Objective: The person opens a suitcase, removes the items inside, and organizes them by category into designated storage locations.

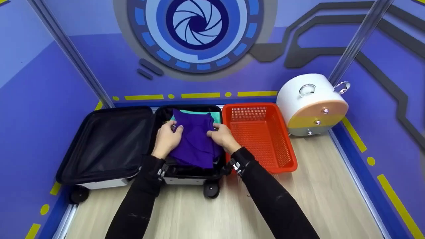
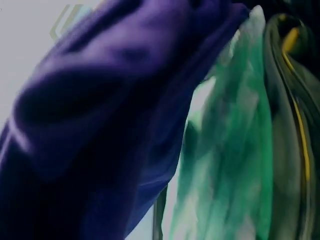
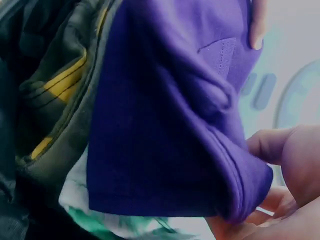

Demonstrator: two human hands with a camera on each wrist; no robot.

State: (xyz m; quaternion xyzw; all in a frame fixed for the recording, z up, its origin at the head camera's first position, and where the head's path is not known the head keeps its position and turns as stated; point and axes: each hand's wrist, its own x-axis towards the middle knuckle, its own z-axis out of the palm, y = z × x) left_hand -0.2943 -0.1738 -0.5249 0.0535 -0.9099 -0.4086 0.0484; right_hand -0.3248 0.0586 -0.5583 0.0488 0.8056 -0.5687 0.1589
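Observation:
A purple garment (image 1: pixel 194 141) is held over the packed half of an open suitcase (image 1: pixel 184 181). My left hand (image 1: pixel 167 138) grips its left edge, thumb on top. On the opposite side, my right hand (image 1: pixel 223 136) pinches the edge; the right wrist view shows the purple cloth (image 3: pixel 150 125) folded over between thumb and fingers. Under it lies a mint-green piece of clothing (image 1: pixel 215 116), which appears green and white (image 2: pixel 225 150) in the left wrist view. A dark olive garment with yellow trim (image 3: pixel 70 95) is also in the suitcase.
The suitcase's other half (image 1: pixel 116 142), lined in black, lies flat at the left. Right of the packed half stands a red plastic basket (image 1: pixel 254 132). Behind it at the right is a white rounded drawer box (image 1: pixel 303 88) with coloured drawer fronts. Blue-purple walls enclose the wooden surface (image 1: pixel 186 212).

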